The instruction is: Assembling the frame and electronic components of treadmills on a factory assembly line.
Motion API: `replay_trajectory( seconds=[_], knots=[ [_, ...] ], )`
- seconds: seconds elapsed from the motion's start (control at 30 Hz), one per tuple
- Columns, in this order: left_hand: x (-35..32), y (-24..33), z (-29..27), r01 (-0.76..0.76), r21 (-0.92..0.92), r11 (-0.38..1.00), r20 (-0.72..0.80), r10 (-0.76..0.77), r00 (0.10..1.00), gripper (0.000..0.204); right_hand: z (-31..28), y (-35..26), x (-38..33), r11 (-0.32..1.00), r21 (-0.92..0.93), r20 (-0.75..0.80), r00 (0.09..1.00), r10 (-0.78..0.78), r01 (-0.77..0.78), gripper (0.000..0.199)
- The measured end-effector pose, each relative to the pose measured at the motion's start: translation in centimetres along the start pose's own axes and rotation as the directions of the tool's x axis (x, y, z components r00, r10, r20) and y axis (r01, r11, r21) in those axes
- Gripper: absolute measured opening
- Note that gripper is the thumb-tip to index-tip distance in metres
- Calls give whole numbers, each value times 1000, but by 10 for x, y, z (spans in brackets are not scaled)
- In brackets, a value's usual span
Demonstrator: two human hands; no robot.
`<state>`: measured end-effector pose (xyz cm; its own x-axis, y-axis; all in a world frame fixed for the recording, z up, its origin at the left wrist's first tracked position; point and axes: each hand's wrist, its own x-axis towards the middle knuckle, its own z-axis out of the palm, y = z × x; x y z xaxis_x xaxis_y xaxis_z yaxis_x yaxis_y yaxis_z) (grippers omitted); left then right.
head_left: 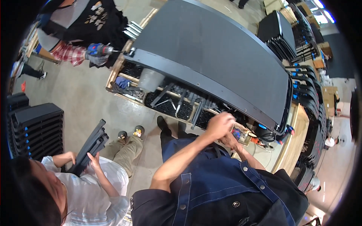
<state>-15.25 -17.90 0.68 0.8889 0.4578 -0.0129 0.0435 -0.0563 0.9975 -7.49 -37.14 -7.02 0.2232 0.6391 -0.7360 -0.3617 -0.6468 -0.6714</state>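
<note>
A large dark grey panel point(211, 49) with a black edge rail lies in front of me on a wooden bench. Close to the rail's near side, my left hand point(220, 126) is curled closed, its fingertips slightly blurred. My right hand point(228, 141) sits just below it, partly covered, with its visible fingers bent inward. Whatever the two hands hold, if anything, is hidden. Beneath them is a wooden tray point(162, 112) of black screws and small parts, with metal tools and black bars across it.
At left, a co-worker's gloved hand holds a blue drill point(98, 49) against the panel's corner. Another person at lower left holds black bars point(88, 148). Black parts are stacked at the left point(37, 124). Curved black frames point(307, 90) line the right, beside a wooden box point(296, 130).
</note>
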Motion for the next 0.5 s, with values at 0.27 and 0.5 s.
replay_trajectory(
  seconds=[0.27,0.5],
  knots=[
    [-101,-169,-33,712,-46,701,-458,-648,608,39,-14,11,6,837,-546,-94,995,-36,-21,34],
    [-87,-207,-16,571,-820,-42,339,-839,425,49,-1,37,43,817,-575,-27,996,-81,51,31]
  ],
)
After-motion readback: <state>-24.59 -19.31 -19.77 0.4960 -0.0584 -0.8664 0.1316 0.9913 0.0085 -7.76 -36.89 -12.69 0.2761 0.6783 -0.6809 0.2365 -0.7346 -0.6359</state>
